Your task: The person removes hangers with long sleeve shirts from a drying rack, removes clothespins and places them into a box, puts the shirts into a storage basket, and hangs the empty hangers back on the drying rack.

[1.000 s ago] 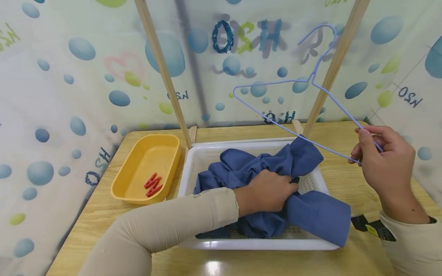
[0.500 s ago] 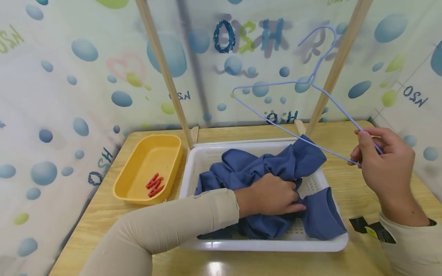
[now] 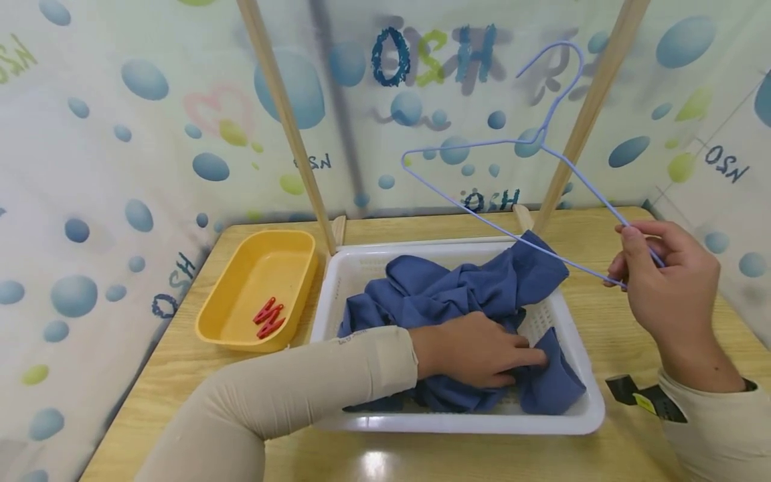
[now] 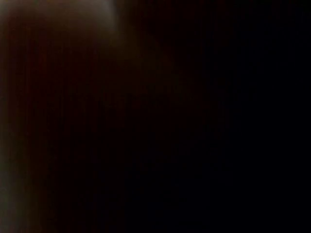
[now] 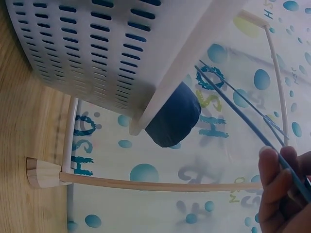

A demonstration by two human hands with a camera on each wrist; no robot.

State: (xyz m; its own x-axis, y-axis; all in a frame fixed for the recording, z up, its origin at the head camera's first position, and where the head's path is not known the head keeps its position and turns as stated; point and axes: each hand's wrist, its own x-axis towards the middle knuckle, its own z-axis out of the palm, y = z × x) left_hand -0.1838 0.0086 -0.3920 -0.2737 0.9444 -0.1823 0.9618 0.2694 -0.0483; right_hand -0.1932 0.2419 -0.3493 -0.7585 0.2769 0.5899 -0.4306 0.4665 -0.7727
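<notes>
A blue garment (image 3: 434,294) lies bunched in a white plastic basket (image 3: 482,423), with its far-right end standing up at the rim. My left hand (image 3: 482,351) rests on the garment, index finger stretched out to the right and touching a folded flap (image 3: 551,381). The thumb shows below that finger. Fingers and thumb of my right hand (image 3: 668,281) grip one end of a light-blue wire clothes hanger (image 3: 470,207). It is held up over the basket's right side, hook upward. In the right wrist view the hanger (image 5: 238,109) runs out from the fingers. The left wrist view is dark.
A yellow tray (image 3: 219,321) with several red clothespins (image 3: 269,318) stands left of the basket on the wooden table (image 3: 162,402). Two wooden poles (image 3: 289,127) rise behind the basket before a patterned curtain. A black strap (image 3: 638,395) hangs near the right sleeve.
The garment's right flap, which hung over the basket's front-right rim, now lies inside it. My left hand has shifted slightly right and its index finger has stretched out. The hanger stays nearly still.
</notes>
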